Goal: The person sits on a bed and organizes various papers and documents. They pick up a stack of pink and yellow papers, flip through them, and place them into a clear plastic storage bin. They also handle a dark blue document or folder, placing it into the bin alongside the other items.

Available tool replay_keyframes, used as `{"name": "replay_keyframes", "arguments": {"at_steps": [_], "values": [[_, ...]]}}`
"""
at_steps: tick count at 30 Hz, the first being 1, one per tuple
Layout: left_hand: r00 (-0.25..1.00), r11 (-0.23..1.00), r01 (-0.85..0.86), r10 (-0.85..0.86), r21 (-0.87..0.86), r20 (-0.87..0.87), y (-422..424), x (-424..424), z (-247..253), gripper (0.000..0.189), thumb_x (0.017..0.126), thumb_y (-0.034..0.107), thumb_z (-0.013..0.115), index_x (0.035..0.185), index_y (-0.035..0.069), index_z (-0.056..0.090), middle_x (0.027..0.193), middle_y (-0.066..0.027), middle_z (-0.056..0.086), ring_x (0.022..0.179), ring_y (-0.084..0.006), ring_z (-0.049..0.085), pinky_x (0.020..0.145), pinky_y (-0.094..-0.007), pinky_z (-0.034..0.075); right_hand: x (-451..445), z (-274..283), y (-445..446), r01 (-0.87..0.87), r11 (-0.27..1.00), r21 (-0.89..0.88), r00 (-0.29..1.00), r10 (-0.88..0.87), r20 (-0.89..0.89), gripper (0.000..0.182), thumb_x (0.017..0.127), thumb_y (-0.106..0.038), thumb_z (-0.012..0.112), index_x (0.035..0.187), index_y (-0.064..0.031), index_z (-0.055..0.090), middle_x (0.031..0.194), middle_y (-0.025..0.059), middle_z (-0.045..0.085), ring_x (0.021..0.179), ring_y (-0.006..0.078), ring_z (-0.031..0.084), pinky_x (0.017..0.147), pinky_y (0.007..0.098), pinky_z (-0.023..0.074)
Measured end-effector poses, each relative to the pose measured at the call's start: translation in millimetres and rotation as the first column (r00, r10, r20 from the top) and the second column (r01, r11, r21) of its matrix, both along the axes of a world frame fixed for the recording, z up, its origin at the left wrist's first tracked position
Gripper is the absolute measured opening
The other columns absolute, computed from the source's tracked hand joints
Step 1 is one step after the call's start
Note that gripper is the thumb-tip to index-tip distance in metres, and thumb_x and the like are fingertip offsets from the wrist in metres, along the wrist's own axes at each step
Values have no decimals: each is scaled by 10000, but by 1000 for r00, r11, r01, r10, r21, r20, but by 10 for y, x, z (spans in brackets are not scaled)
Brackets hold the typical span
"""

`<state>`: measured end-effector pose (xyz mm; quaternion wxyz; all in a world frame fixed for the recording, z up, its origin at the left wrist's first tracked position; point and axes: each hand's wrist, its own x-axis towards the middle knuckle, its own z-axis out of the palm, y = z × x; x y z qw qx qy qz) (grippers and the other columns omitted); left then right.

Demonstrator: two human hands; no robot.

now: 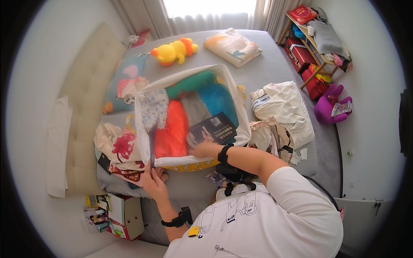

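Observation:
A large fabric storage bin (242, 129) with a white lining stands on the bed before me. My right hand (205, 147) reaches over its near rim and touches the lower left corner of a flat black box (222, 127) that bears writing; whether the fingers grip it is unclear. My left hand (155, 182), at the near left corner, pinches a thin dark strip-like item (152, 148), upright and blurred. Inside the bin lie a red bundle (172, 129), a green bundle (193, 84), a blue bundle (221, 98), grey cloth (195, 108) and blue-patterned white fabric (151, 106).
Folded cream clothing (280, 109) lies right of the bin, floral clothes (124, 145) left. A yellow plush toy (174, 51) and folded quilt (232, 46) lie behind it. A padded headboard (85, 129) borders the bed. A wooden bench (316, 42) and purple chair (332, 104) stand right.

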<state>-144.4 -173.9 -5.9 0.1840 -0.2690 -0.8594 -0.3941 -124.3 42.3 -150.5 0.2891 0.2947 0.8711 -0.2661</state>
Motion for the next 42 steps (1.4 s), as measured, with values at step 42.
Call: {"name": "replay_keyframes", "arguments": {"at_steps": [42], "values": [[-361, 625, 90, -705, 775, 611, 1629, 954, 502, 369, 901, 205, 605, 1188, -17, 539, 1131, -123, 606, 1049, -238, 593, 899, -339, 483, 3005, 1855, 370, 236, 745, 623, 85, 623, -778, 95, 707, -69, 639, 789, -29, 614, 1143, 85, 628, 1084, 255, 583, 943, 382, 482]]}}
